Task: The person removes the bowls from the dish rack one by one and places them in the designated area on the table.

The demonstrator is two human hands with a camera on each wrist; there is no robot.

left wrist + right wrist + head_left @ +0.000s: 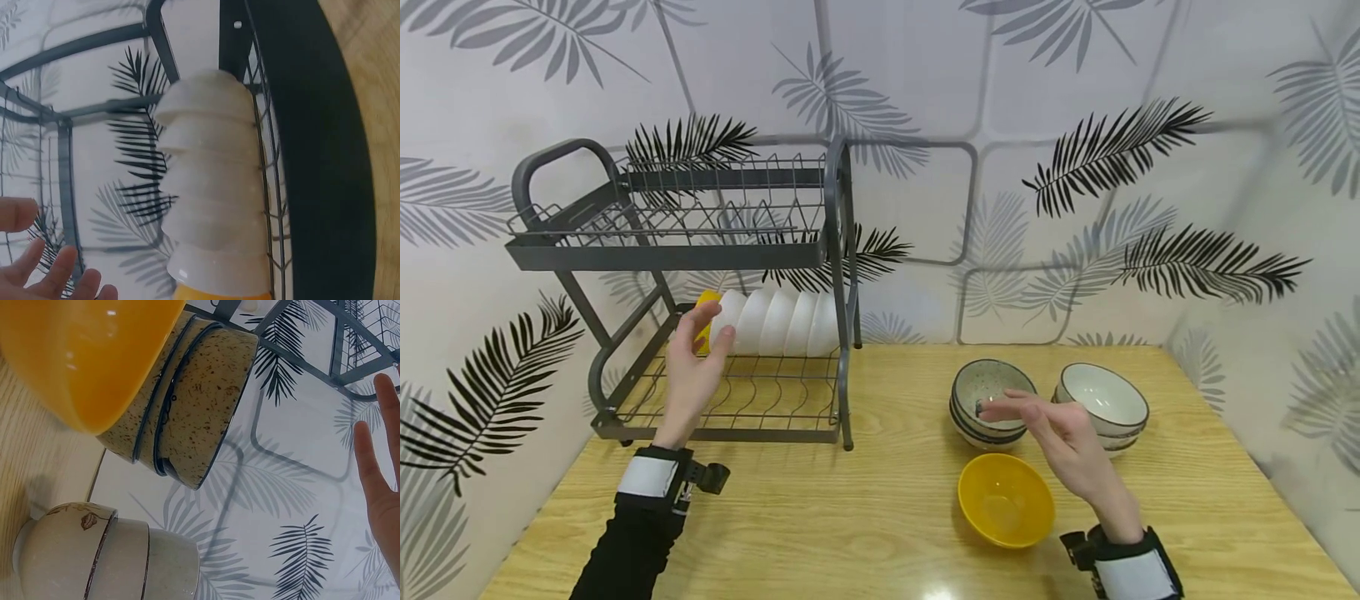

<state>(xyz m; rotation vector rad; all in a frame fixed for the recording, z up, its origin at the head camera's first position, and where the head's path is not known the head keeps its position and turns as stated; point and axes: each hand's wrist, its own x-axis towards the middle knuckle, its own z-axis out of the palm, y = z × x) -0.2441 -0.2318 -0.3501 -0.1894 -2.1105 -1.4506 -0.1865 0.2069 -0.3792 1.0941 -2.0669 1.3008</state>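
Note:
A yellow bowl stands on edge at the left end of a row of several white bowls on the lower tier of a dark grey dish rack. My left hand is open right in front of that yellow bowl and holds nothing; whether it touches the bowl I cannot tell. In the left wrist view the white bowls and the yellow bowl lean against the rack wire, with my fingers apart from them. My right hand hovers open over a stack of speckled bowls.
A second yellow bowl sits upright on the wooden table in front of the speckled stack. A stack of cream bowls stands to the right. The rack's upper tier holds nothing. Leaf-patterned walls close the back and both sides.

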